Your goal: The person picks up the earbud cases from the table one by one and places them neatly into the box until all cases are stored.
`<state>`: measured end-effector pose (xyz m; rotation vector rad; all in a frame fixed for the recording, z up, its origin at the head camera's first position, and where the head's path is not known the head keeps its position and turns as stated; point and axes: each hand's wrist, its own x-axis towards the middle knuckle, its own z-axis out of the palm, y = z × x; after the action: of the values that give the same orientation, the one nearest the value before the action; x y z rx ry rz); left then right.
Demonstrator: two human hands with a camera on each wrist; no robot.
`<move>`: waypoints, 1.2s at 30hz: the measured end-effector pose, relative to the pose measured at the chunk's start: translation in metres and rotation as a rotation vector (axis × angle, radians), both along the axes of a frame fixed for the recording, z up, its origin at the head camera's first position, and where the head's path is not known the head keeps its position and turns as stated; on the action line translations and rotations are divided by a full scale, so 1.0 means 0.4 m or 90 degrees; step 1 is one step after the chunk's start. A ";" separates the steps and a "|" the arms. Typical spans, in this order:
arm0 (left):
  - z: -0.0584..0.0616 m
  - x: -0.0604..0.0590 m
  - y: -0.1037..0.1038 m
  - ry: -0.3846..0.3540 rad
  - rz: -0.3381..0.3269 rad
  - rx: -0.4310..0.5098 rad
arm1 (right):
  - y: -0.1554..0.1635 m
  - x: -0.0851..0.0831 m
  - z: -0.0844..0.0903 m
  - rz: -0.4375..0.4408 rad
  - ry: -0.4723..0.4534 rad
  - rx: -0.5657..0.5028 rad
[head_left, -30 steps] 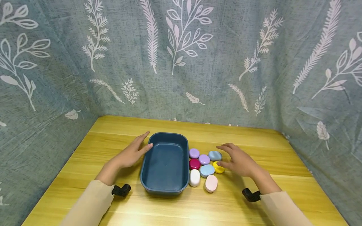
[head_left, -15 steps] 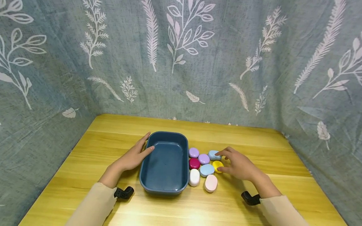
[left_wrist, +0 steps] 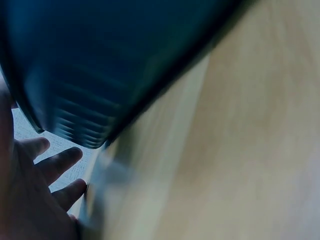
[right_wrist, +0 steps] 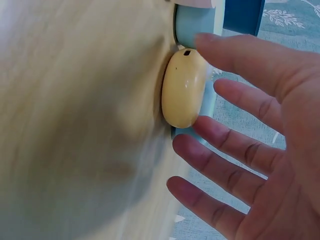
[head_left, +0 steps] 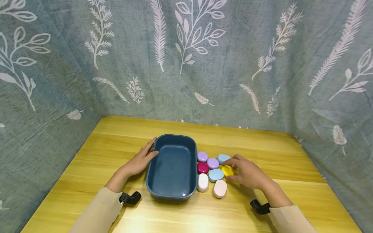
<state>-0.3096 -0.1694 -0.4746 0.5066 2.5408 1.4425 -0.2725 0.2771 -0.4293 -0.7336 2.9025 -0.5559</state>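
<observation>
A dark blue tub [head_left: 172, 194] stands mid-table, its wall filling the left wrist view [left_wrist: 100, 65]. My left hand [head_left: 141, 159] rests flat against its left rim, fingers straight [left_wrist: 55, 165]. Right of the tub lie several small rounded cases, among them a yellow case [head_left: 226, 170], a light blue case [head_left: 222, 158], a blue case [head_left: 215, 175] and a pink case [head_left: 220, 188]. My right hand [head_left: 244, 171] is over the yellow case [right_wrist: 183, 95] with fingers spread and straight. Its forefinger tip [right_wrist: 197, 124] touches one end, and the thumb [right_wrist: 240, 50] is close to the other.
The wooden table [head_left: 262, 145] is walled on three sides by a grey leaf-patterned cloth [head_left: 186, 64]. More cases lie by the tub: purple [head_left: 202, 156], lilac [head_left: 212, 163], magenta [head_left: 202, 168] and white [head_left: 202, 182]. Black wrist mounts [head_left: 130, 198] show at both sleeves.
My right hand has moved left and down onto the yellow case. My left hand has slid in against the tub's left rim.
</observation>
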 end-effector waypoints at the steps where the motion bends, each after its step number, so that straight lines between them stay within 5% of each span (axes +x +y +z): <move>1: -0.001 0.000 0.000 -0.002 0.002 0.000 | -0.001 -0.001 -0.002 0.003 0.001 0.001; 21: -0.019 0.078 0.031 0.012 0.060 -0.018 | 0.017 0.026 -0.028 0.007 0.020 0.009; 36: -0.013 0.082 0.027 -0.008 0.063 -0.019 | 0.015 0.035 -0.023 0.000 0.005 -0.004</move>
<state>-0.2768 -0.1587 -0.4797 0.3702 2.6072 1.4313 -0.2587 0.2829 -0.4387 -0.7376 2.9091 -0.5641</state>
